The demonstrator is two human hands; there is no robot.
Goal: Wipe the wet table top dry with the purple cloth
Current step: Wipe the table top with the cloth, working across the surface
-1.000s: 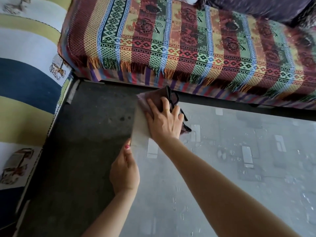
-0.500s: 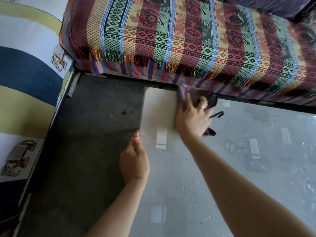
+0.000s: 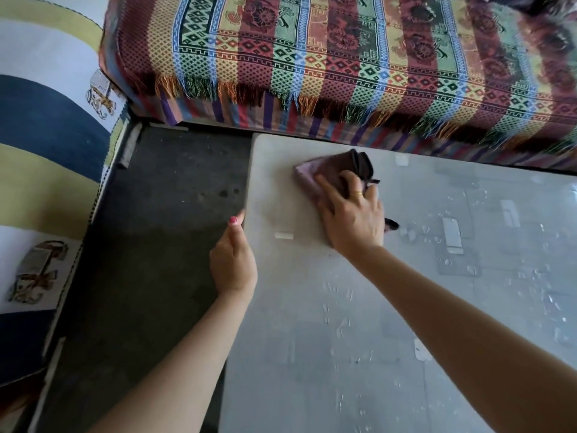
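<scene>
The grey table top [image 3: 312,339] fills the lower right of the view, with water drops scattered over its middle and right. A folded purple cloth [image 3: 331,170] lies near the table's far left corner. My right hand [image 3: 352,217] presses flat on the cloth, fingers spread over it, a ring on one finger. At the table's left edge my left hand [image 3: 232,260] grips the rim, thumb on top. The strip of table top around the far left corner looks matt and free of drops.
A sofa under a striped, fringed woven throw [image 3: 343,57] runs along the table's far edge. Dark floor [image 3: 150,245] lies left of the table. Further left is a rug [image 3: 40,135] with blue, yellow and white bands.
My right hand has slid the cloth rightwards along the far edge, from the table's far left corner inwards. My left hand has stayed on the left rim.
</scene>
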